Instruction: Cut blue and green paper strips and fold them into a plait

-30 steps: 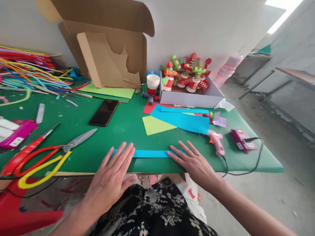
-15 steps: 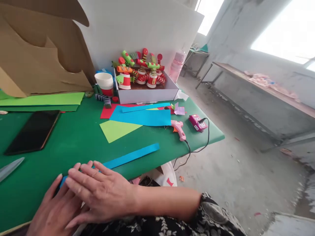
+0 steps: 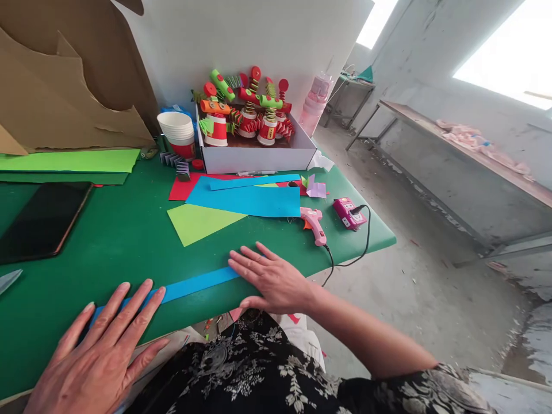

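A long blue paper strip (image 3: 200, 286) lies flat along the near edge of the green table (image 3: 129, 241). My left hand (image 3: 101, 351) rests over the strip's left part with fingers spread. Flat over its right end lies my right hand (image 3: 273, 282), fingers stretched out. Neither hand grips anything. Beyond the strip are a green paper piece (image 3: 202, 223), a wide blue paper sheet (image 3: 250, 201) and, on top of that, another narrow blue strip (image 3: 254, 182). A pink glue gun (image 3: 315, 225) lies to the right of the sheets.
A white box (image 3: 259, 159) holds several paper-cup figures. Stacked paper cups (image 3: 176, 133) stand beside it. The glue gun's cord runs past the table's edge near a pink power socket (image 3: 348, 214). At left are a phone (image 3: 45, 221), a blade tip (image 3: 9, 280) and cardboard (image 3: 64, 98).
My right hand has moved from on top of my left hand rightward along the blue strip to its far end. My left hand stays at the left, its fingers now more visible.
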The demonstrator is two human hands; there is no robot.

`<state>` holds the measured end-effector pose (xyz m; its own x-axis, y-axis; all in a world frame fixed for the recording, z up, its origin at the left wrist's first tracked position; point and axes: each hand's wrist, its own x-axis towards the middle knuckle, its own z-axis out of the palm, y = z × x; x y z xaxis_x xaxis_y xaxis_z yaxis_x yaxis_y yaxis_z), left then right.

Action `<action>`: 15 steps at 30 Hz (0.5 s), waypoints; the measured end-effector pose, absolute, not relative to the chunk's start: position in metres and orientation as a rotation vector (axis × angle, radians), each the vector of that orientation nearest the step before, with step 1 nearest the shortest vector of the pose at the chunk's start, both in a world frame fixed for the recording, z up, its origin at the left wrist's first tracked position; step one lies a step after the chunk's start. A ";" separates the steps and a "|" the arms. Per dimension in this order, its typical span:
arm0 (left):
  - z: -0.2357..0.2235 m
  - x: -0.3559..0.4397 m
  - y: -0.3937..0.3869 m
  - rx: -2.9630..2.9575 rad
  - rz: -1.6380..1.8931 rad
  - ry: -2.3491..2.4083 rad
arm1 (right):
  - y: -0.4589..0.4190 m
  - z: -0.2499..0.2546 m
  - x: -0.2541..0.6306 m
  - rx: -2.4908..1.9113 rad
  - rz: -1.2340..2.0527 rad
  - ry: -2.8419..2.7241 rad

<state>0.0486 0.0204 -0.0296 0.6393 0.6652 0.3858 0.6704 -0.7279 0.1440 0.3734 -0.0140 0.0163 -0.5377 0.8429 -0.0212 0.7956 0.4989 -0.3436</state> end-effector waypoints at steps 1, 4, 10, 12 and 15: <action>-0.029 0.050 0.020 -2.825 -0.644 -1.194 | -0.016 0.016 0.382 -1.438 0.485 -2.581; -0.027 0.050 0.017 -2.836 -0.617 -1.262 | -0.025 0.014 0.401 -1.515 0.480 -2.552; -0.017 0.027 0.012 -2.750 -0.618 -1.355 | -0.048 0.019 0.423 -1.671 0.408 -2.513; -0.010 0.026 0.012 -2.712 -0.633 -1.316 | -0.049 0.025 0.421 -1.715 0.355 -2.451; -0.003 0.051 0.012 -2.719 -0.641 -1.173 | -0.041 0.034 0.392 -1.672 0.286 -2.324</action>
<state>0.0507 0.0121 -0.0033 0.6121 0.6689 0.4218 0.7161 -0.6951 0.0632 0.3922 -0.0406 0.0338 -0.3016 0.9484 0.0974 0.8965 0.3169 -0.3098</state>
